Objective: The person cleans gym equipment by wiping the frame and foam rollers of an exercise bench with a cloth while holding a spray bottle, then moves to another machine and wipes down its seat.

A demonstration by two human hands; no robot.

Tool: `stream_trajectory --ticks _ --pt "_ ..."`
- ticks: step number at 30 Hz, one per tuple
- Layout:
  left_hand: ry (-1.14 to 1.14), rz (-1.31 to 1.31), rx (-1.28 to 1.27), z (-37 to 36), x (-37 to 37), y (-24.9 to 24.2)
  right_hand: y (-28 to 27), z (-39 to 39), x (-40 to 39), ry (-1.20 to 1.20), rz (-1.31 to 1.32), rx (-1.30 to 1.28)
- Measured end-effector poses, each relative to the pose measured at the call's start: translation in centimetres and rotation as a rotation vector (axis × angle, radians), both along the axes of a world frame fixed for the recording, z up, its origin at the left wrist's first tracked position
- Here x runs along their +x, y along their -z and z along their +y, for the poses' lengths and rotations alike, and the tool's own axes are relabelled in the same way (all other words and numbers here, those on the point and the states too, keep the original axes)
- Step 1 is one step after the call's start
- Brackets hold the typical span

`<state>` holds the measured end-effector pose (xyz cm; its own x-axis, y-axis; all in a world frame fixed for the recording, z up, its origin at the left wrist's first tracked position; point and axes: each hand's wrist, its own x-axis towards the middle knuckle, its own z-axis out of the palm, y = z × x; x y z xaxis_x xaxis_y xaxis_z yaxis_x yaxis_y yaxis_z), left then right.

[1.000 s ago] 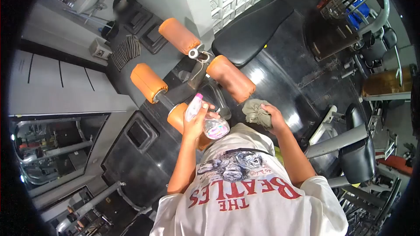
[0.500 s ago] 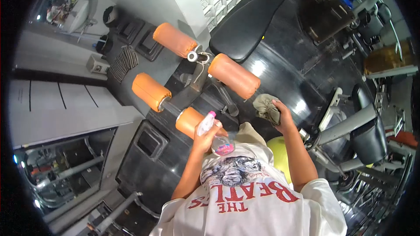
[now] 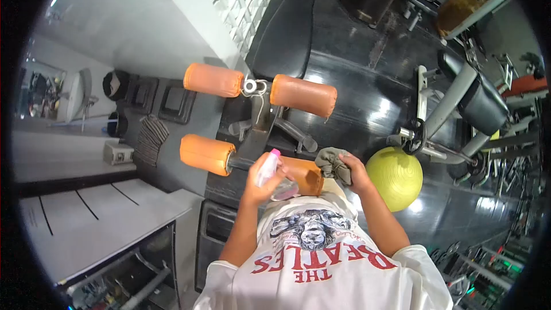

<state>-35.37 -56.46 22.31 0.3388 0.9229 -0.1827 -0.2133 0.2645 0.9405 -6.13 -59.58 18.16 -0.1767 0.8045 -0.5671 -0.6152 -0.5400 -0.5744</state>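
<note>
Gripping spray bottle point(image 3: 266, 170) in left hand point(image 3: 257, 190), fingers curled round its upper part, pink nozzle point(image 3: 275, 152) pointing away from the torso, elbow bent. Holding crumpled grey-green cloth point(image 3: 330, 164) in right hand point(image 3: 358, 175), bunched in the fingers, at the outer end of the near right orange roller pad point(image 3: 306, 175); can't tell if touching it. Both hands in front of the waist, apart.

Just ahead: near left roller pad point(image 3: 205, 154), far left roller pad point(image 3: 212, 80), far right roller pad point(image 3: 304, 95), all on a dark metal frame. Beyond: black padded bench point(image 3: 282, 31) by a white lattice wall point(image 3: 238, 0). Underneath: shiny black floor point(image 3: 359, 74). Right: yellow-green exercise ball point(image 3: 395, 181) near right forearm, padded machine point(image 3: 481, 103) further out. Left: striped mat point(image 3: 151, 139), pale panel point(image 3: 103, 229) with dark lines.
</note>
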Motion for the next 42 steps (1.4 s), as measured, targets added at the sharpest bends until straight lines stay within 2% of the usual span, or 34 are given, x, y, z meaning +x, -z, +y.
stream_trajectory --ticks 3,4,10,13,19,26,29,37,42 --pt "-0.029 0.052 0.113 2.1 -0.7 -0.4 -1.2 -1.0 -0.3 0.072 -0.014 0.005" --pt "-0.033 0.045 0.043 2.5 -0.5 -1.4 -0.7 -1.2 -0.1 0.078 -0.055 0.039" --pt "-0.023 0.389 0.092 4.3 0.3 -2.0 -0.2 -1.2 1.4 0.181 -0.07 -0.002" --pt "-0.073 0.459 0.092 4.3 0.6 -1.6 -1.1 -0.2 1.5 0.226 -0.043 -0.017" --pt "-0.186 0.511 0.056 4.0 0.8 -1.1 -1.1 1.7 2.3 0.134 -0.064 -0.028" --pt "-0.239 0.559 0.011 4.3 0.3 -0.9 -0.9 2.7 3.1 0.164 -0.1 0.039" --pt "-0.206 0.554 -0.076 5.5 -0.6 0.1 0.7 2.0 3.2 0.236 -0.104 0.082" --pt "-0.076 0.572 0.046 11.1 -2.2 -1.1 0.6 0.7 -0.7 0.342 -0.099 0.036" --pt "-0.013 0.564 0.049 12.0 -3.2 -2.0 0.1 0.6 -4.3 0.375 -0.044 0.054"
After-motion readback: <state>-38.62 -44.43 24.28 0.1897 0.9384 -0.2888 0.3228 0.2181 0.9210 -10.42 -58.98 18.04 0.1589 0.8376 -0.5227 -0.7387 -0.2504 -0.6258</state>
